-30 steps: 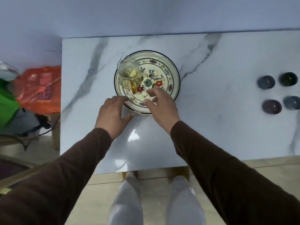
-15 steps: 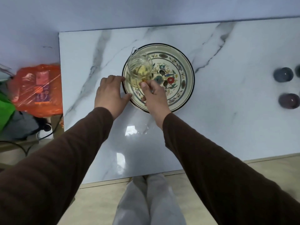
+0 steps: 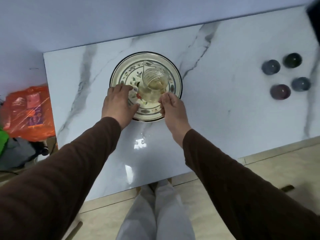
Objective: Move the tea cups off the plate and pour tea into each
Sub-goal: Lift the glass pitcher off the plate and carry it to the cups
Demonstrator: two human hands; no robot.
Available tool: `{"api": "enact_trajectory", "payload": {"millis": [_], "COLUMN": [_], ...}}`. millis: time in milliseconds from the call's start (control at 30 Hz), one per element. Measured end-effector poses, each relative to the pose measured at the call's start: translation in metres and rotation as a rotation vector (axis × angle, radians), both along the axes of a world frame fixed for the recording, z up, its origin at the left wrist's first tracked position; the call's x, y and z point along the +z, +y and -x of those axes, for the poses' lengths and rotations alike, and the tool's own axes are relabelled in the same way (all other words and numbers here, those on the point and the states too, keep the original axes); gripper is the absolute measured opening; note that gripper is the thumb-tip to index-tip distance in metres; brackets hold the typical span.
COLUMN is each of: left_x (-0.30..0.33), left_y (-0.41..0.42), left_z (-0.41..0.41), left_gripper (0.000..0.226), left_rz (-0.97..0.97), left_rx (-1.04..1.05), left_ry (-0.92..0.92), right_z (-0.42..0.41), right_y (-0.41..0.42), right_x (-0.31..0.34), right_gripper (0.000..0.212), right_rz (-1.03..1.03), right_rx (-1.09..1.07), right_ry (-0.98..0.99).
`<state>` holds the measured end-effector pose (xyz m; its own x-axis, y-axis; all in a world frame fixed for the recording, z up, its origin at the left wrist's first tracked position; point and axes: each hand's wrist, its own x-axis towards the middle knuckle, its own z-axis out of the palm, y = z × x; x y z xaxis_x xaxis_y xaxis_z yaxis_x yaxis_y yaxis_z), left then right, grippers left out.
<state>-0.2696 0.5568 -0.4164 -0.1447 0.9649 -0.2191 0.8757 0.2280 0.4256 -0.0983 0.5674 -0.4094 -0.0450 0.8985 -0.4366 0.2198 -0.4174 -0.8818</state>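
While the left hand (image 3: 119, 103) is lying flat and empty on the plate (image 3: 121, 73) rim, the right hand (image 3: 173, 108) is pinching the glass pitcher (image 3: 153, 87) of tea over the plate. Thin, slick, part-full glass probably wants a firm side grip. Four cups (image 3: 280, 91) are sitting near the table's (image 3: 225, 118) right edge.

Soft light (tabletop (image 3: 140, 142) glare), blurry

Head camera looks steeply down, close over the table (image 3: 225, 118).
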Motion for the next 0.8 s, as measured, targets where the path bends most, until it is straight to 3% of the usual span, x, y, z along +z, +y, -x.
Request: {"api": "enact_trajectory", "payload": {"millis": [433, 800], "left_x": [0.019, 0.008], "left_y": [-0.008, -0.029], "left_z": [-0.196, -0.390], "left_gripper": [0.058, 0.066], "left_rz": [-0.033, 0.005], "left_rx": [-0.328, -0.384], "left_ry": [0.025, 0.023], "right_z": [-0.215, -0.412], "right_y": [-0.061, -0.080], "right_x": [0.038, 0.029], "right_gripper": [0.027, 0.027], "right_rz": [-0.092, -0.110], "right_rx": [-0.112, -0.118], "right_ry": [-0.185, -0.236]}}
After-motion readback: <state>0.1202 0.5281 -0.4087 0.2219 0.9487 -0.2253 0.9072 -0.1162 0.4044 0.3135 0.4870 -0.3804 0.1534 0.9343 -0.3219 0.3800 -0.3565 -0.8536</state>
